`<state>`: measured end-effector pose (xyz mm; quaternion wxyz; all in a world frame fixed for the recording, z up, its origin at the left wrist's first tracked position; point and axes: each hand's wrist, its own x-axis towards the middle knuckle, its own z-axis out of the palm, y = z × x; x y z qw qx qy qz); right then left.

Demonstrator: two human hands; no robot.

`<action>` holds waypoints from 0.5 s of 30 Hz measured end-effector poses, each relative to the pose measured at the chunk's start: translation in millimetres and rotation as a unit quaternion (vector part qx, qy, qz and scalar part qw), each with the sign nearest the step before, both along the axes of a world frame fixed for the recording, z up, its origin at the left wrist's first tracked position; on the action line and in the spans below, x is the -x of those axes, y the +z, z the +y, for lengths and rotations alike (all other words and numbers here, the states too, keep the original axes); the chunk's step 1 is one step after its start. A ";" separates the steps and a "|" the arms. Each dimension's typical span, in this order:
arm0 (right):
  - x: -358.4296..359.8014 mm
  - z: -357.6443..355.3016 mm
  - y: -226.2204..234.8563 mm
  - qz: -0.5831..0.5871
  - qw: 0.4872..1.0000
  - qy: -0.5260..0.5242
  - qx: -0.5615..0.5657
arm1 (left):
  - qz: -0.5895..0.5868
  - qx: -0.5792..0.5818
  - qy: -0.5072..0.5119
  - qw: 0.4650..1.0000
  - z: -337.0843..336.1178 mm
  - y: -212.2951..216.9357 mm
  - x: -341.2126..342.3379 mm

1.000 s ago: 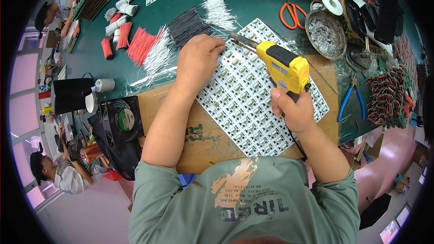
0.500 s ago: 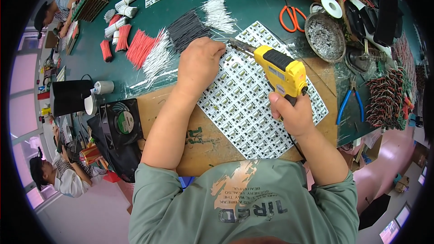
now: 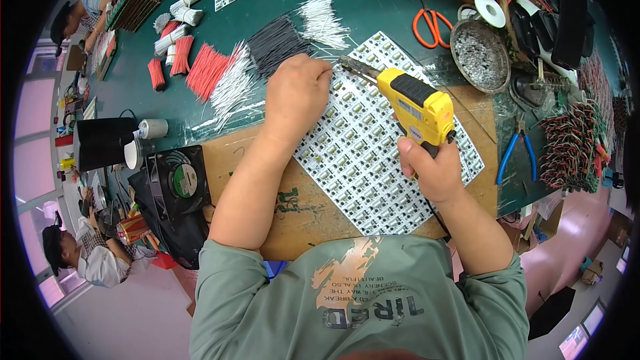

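My right hand wraps the yellow-and-black soldering gun, barely shifted, so likely the same spot, over the white rectangular circuit-board sheet; my left hand curls, fingertips' hold hidden.

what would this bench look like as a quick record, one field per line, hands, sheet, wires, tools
left hand: left hand at the sheet's upper left edge, fingers bunched; anything pinched is unclear
right hand: right hand gripping a yellow soldering gun, its tip toward the other hand
sheet: white circuit-board sheet, partly over a brown board
wires: red wires, black wires and two white piles
tools: orange-handled scissors, blue-handled pliers, both right of the sheet
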<state>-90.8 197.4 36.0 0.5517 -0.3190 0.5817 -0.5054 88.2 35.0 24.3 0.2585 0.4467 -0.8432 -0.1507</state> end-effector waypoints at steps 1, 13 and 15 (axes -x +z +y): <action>-0.3 0.2 0.0 0.000 1.000 0.000 0.000 | 0.001 0.011 -0.002 1.000 0.8 -0.2 0.4; -0.3 -0.4 1.1 -0.016 1.000 -0.003 0.009 | 0.024 0.028 0.027 0.999 2.5 -0.8 5.7; -1.4 -1.4 0.6 0.008 1.000 -0.001 0.016 | 0.031 0.022 0.045 0.998 1.7 -1.6 4.9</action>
